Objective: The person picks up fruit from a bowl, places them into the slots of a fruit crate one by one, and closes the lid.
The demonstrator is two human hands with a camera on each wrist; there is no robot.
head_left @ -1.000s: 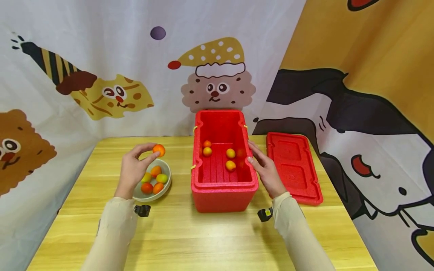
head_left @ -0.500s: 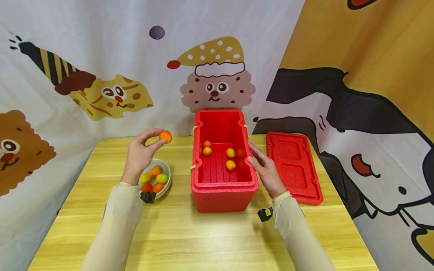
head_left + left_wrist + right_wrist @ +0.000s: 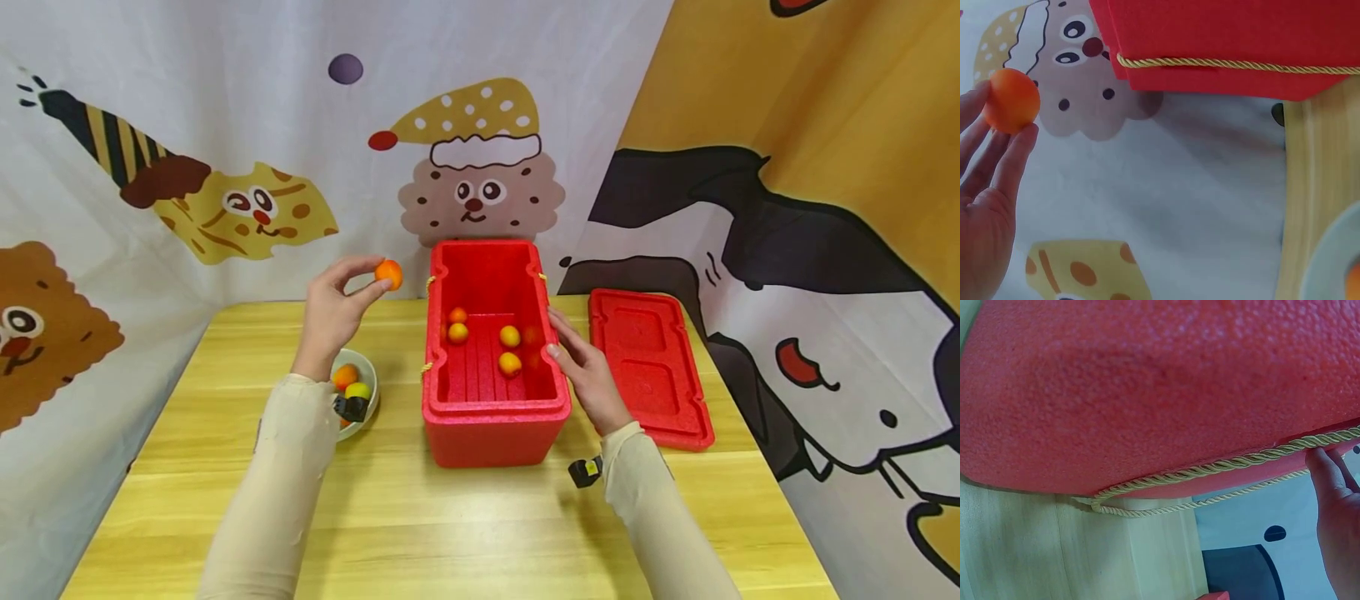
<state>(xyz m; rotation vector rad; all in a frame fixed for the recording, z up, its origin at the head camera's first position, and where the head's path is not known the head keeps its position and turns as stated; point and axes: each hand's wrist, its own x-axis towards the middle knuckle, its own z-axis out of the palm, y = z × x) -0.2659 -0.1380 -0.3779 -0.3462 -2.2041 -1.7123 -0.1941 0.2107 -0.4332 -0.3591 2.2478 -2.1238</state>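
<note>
Between thumb and fingertips my left hand (image 3: 335, 304) pinches a small round orange fruit (image 3: 388, 274), raised left of the red foam box (image 3: 497, 435). That same fruit (image 3: 1012, 100) is plain in the left wrist view. Inside the box lie several small orange and yellow-orange fruits (image 3: 510, 364). My right hand (image 3: 592, 375) rests against the box's right edge with fairly straight fingers. The right wrist view has its fingertips (image 3: 1321, 464) touching the side by a gold rope (image 3: 1222, 467). Partly covered by my left forearm, a pale bowl (image 3: 371, 408) holds more fruits (image 3: 346, 377).
A red lid (image 3: 651, 367) lies flat on the wooden table (image 3: 465, 533), right of the box. Behind the table hangs a cartoon-printed curtain (image 3: 292, 100). Small black cameras (image 3: 585, 472) sit at the wrists.
My left hand has lifted the orange fruit up and to the right, away from above the bowl toward the box. The right hand has stayed at the box's edge.
</note>
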